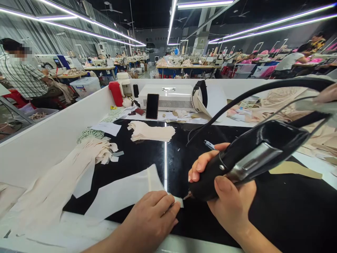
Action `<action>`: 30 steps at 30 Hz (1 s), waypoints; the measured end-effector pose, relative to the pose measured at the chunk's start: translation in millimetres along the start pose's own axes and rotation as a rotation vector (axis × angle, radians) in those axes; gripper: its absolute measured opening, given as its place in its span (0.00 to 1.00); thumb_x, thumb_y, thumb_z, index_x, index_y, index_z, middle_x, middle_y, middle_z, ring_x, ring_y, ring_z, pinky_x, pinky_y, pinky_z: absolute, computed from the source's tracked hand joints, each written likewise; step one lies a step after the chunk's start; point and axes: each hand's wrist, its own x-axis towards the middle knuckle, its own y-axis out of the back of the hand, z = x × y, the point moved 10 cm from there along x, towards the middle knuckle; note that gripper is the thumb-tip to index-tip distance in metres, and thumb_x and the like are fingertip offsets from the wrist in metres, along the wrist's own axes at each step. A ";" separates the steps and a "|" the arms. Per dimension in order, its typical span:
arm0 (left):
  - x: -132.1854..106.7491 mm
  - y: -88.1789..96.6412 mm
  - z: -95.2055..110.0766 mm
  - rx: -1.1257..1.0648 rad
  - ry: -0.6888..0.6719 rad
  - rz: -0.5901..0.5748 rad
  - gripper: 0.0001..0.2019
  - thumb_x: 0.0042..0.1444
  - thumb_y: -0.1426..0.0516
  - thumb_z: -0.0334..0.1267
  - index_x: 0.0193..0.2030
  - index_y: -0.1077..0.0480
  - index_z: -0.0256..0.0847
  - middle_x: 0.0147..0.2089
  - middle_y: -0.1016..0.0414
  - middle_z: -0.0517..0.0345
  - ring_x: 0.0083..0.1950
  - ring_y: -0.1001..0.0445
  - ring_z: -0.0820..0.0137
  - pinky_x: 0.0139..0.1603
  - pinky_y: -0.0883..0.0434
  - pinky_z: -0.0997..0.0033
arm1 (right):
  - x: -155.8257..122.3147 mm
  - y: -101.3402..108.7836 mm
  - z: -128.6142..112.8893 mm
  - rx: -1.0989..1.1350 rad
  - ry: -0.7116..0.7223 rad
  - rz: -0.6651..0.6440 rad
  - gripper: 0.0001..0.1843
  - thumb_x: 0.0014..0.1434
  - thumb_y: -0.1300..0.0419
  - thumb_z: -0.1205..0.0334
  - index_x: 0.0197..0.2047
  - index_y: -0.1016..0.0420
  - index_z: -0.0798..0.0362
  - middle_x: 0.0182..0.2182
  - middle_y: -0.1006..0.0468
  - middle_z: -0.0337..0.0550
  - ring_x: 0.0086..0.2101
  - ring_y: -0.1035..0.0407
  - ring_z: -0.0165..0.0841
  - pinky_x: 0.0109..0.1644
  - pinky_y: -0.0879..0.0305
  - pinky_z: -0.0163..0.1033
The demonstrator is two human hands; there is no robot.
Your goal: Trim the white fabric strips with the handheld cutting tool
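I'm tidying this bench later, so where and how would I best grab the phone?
Probably by its two long side edges, coming from the front and slightly above. The phone is thin and stands upright, dark screen facing the viewer, with the white box behind it, so the sides and top edge look easiest to reach.

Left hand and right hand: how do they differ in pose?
The left hand rests on the pale piece; the right hand wraps around a black tool. The left hand lies flatter, its back uppermost; the right hand is curled. Both are bare.
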 end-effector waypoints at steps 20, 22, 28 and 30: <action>0.7 2.2 5.8 0.017 -0.039 0.045 0.14 0.78 0.51 0.32 0.56 0.26 0.29 0.49 0.21 0.48 0.49 0.21 0.61 0.50 0.19 0.61 | -5.1 -3.3 1.5 0.022 -0.002 -0.033 0.21 0.64 0.28 0.54 0.56 0.29 0.44 0.33 0.21 0.35 0.27 0.26 0.32 0.31 0.25 0.39; 0.1 1.4 5.5 0.020 -0.039 0.053 0.14 0.78 0.51 0.32 0.56 0.25 0.29 0.49 0.21 0.48 0.49 0.21 0.60 0.49 0.19 0.61 | -4.8 -3.6 2.3 0.000 -0.007 -0.024 0.19 0.66 0.30 0.55 0.55 0.29 0.44 0.33 0.21 0.34 0.27 0.26 0.31 0.31 0.25 0.39; -1.7 0.9 5.2 0.025 -0.034 0.063 0.14 0.78 0.51 0.33 0.55 0.25 0.30 0.48 0.21 0.48 0.48 0.21 0.60 0.49 0.19 0.61 | -5.5 -2.9 -0.4 0.004 -0.025 -0.013 0.17 0.66 0.31 0.56 0.55 0.28 0.43 0.32 0.22 0.34 0.27 0.26 0.31 0.31 0.24 0.39; -1.6 1.6 4.7 0.021 -0.029 0.062 0.14 0.78 0.51 0.33 0.56 0.25 0.30 0.49 0.21 0.48 0.49 0.21 0.60 0.49 0.19 0.60 | -7.4 -2.8 -2.7 0.023 -0.019 -0.020 0.18 0.64 0.30 0.56 0.55 0.28 0.43 0.32 0.22 0.33 0.27 0.26 0.31 0.30 0.25 0.38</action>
